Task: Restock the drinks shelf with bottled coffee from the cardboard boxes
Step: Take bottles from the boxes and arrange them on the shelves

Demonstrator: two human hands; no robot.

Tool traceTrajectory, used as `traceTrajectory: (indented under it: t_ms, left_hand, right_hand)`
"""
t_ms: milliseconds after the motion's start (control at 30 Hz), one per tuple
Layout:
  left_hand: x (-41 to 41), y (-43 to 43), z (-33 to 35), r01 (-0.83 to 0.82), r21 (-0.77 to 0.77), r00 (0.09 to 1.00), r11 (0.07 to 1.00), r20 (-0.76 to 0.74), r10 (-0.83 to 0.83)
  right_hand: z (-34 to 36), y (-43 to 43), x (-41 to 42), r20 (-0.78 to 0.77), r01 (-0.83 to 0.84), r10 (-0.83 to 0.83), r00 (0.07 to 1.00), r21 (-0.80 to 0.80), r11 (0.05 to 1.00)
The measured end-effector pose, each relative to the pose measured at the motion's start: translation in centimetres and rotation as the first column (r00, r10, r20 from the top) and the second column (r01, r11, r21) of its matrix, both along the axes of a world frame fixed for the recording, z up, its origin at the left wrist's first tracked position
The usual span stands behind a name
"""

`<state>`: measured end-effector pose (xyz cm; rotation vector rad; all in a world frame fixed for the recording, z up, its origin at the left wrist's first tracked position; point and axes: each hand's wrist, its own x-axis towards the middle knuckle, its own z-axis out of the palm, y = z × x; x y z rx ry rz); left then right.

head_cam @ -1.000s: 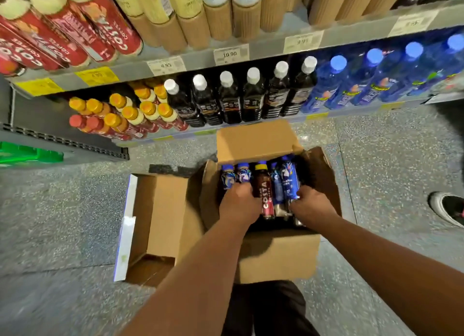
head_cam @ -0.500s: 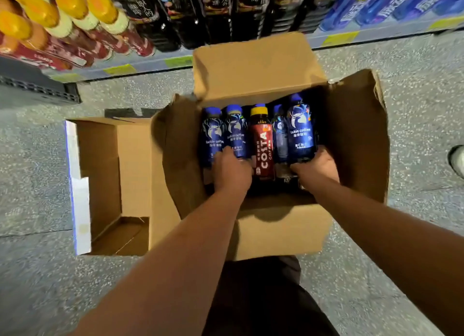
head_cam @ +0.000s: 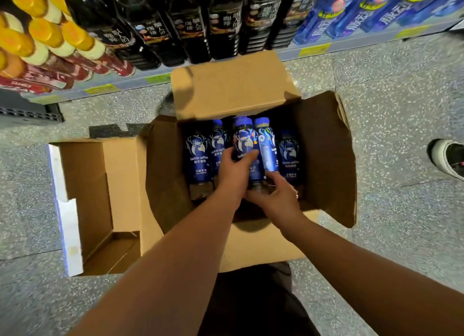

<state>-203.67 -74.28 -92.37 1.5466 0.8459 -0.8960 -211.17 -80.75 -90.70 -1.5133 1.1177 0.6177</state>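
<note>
Inside the open cardboard box (head_cam: pixel 326 164) on the floor, two bottles of coffee stand raised above their neighbours, side by side and touching. The dark blue bottle (head_cam: pixel 244 144) carries a white deer-head logo; the left hand (head_cam: pixel 232 174) grips it, thumb laid across the label and fingers wrapped round the far side. Just right of it is the paler-labelled bottle (head_cam: pixel 267 147), and the right hand (head_cam: pixel 273 197) holds this one at its lower end, fingers curled up against its base and thumb tucked beneath the pair. The two hands touch each other below the bottles.

Three more blue bottles (head_cam: pixel 198 157) remain lower in the box, two to the left of the raised pair and one to the right. All four flaps of the box are open.

A second cardboard box (head_cam: pixel 100 197) lies against the first on its left, with a white edge along its far side. Both sit on a speckled grey floor (head_cam: pixel 401 104). Beyond them the bottom shelf holds red bottles with yellow caps (head_cam: pixel 62 49), black coffee bottles (head_cam: pixel 188 31) and bright blue bottles (head_cam: pixel 351 14). A shoe (head_cam: pixel 449 159) shows at the right edge.
</note>
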Motion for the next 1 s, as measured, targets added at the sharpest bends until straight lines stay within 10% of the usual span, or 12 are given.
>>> traceTrajectory:
  t_ms: [267, 767, 1000]
  left_hand:
    - [-0.5, 1.7, -0.9, -0.005, -0.052, 1.000, 0.999, -0.014, 0.004]
    - [-1.4, 2.3, -2.6, 0.037, -0.154, 0.996, 0.987, -0.074, -0.049]
    - [-1.8, 3.2, -0.3, 0.007, -0.162, 0.996, 0.987, -0.089, -0.022]
  right_hand:
    - [-2.9, -4.8, 1.0, -0.137, -0.003, -0.041, 0.990, -0.307, 0.952]
    - [-6.9, -7.7, 2.3, -0.305, 0.090, -0.073, 0.950, 0.041, 0.995]
    - [-2.9, -6.1, 1.4, -0.110, 0.180, -0.165, 0.980, 0.138, 0.974]
